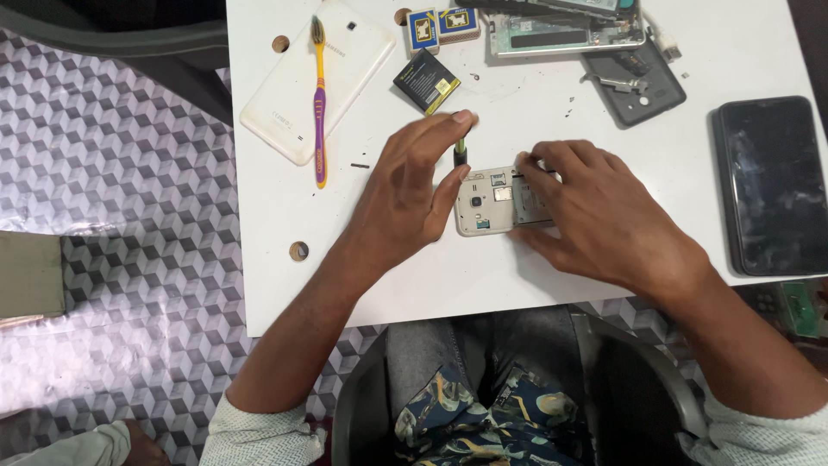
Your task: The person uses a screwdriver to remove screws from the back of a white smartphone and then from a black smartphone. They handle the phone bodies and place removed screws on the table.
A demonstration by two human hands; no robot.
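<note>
A: Silver-grey opened phone [493, 202] sits mid-surface under your hands, back cover off, insides up. Your right hand [604, 216] presses down on its right half, fingers spread flat, pinning rather than gripping. Your left hand [414, 185] pinches a small screwdriver [461, 148], green band on the handle, tip down at the phone's top-left corner.

B: Risks?

A: I'd say slip-off. The tip looks close to the camera lens and card slots; a skid would likely score them. Tiny screws could roll: black specks [360, 165] already lie loose on the white surface [414, 285].

B: Room?

A: Near edge is close to the phone, toward your lap. Left has space up to the toothbrush [319, 95] on the white phone cover [315, 82]. Black battery [427, 81] just beyond your left hand. Dark phone [768, 185] crowds the right edge. Parts pile [565, 30] at the far side.
</note>
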